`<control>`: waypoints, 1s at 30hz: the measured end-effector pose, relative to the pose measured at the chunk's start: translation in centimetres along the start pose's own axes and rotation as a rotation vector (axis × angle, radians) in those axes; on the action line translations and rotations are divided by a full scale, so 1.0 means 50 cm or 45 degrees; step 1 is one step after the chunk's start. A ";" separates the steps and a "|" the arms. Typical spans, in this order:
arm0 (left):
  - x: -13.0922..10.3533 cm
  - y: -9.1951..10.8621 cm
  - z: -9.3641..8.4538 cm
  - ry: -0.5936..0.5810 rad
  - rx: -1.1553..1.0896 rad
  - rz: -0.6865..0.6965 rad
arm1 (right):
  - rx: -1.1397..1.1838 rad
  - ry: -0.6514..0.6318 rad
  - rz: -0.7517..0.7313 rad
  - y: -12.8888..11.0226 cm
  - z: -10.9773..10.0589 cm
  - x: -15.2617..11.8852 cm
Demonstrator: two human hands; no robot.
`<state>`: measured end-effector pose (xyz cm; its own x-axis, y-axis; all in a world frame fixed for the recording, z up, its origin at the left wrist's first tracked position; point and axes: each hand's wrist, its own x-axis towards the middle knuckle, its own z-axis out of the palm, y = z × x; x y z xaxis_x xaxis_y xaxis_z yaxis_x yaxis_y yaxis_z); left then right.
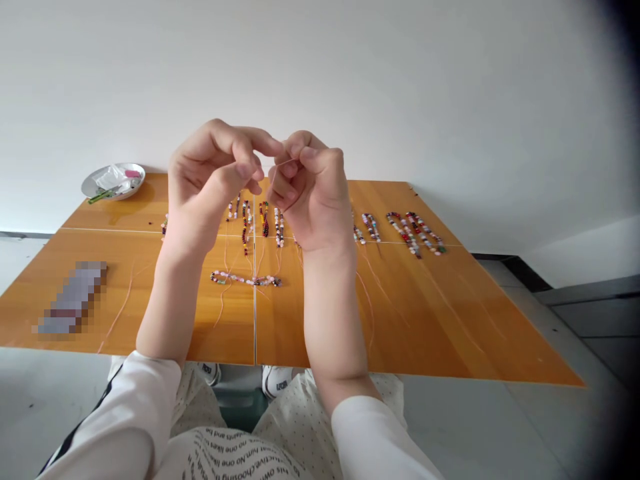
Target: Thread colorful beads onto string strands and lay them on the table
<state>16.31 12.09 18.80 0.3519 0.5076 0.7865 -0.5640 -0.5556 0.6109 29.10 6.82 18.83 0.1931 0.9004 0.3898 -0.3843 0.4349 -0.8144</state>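
Observation:
Both hands are raised close together above the table, with a thin pale thread stretched between them. My left hand pinches the thread between thumb and fingertips. My right hand has its thumb pressed on the index finger, gripping the thread, with the other fingers curled. Below them on the table lies a beaded strand of pink, white and dark beads with loose thread ends. Farther back, several more bead strands lie in a row, some partly hidden by my hands and forearms.
The orange-brown wooden table has seams across its top. At the back left stands a white dish holding plastic wrap, a pink item and a green-handled tool. A blurred-out flat object lies at the left front. A pale wall rises behind.

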 end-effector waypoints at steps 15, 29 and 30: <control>-0.004 0.010 0.030 0.175 -0.268 -0.324 | -0.084 -0.075 -0.093 0.015 -0.002 0.002; -0.014 -0.008 0.042 0.336 0.139 0.009 | -0.589 -0.071 -0.739 0.019 -0.009 -0.006; -0.014 -0.008 0.043 0.342 0.169 0.023 | -0.645 -0.064 -0.769 0.018 -0.009 -0.007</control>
<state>17.90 10.52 18.20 0.1221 0.6432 0.7559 -0.4594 -0.6385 0.6175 29.07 6.90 17.78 0.1914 0.5143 0.8360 0.2342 0.8032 -0.5478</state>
